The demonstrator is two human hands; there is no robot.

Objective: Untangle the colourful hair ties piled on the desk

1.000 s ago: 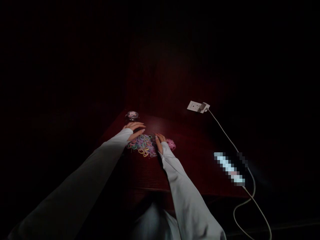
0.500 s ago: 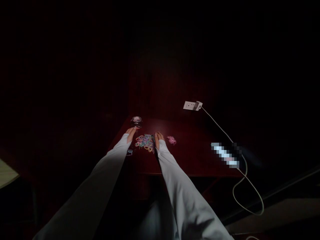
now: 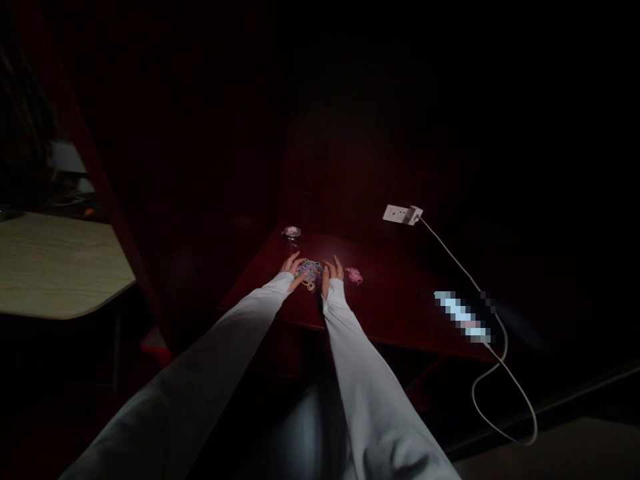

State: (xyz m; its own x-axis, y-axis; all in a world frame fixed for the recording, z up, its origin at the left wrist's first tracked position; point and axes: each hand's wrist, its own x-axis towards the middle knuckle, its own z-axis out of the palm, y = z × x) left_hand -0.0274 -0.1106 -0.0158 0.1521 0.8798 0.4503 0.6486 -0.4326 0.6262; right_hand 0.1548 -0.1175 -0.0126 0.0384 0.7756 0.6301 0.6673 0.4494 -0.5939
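A pile of small coloured rings that look like hair ties (image 3: 311, 268) lies on the dark red table (image 3: 395, 310). On the pile's left edge rests my left hand (image 3: 293, 270), its fingers apart and curved around that side. My right hand (image 3: 333, 272) stands at the right edge, fingers spread and nothing in its grasp. Just right of it is a separate small heap of pink ties (image 3: 355, 275). Behind my left hand stands a small clear jar (image 3: 291, 235) with a pale pink top. Parts of the pile are hidden by my fingers.
A white power socket (image 3: 399, 214) with a plugged-in charger is on the back wall. Its white cable (image 3: 447, 259) runs to a bright, pixelated device (image 3: 463, 317) at the right and loops below. A pale wooden table (image 3: 65, 267) stands at the left.
My left hand has moved in from the left, and the spread-out pile is now narrower between my hands. The camera has turned left, showing more of the pale table.
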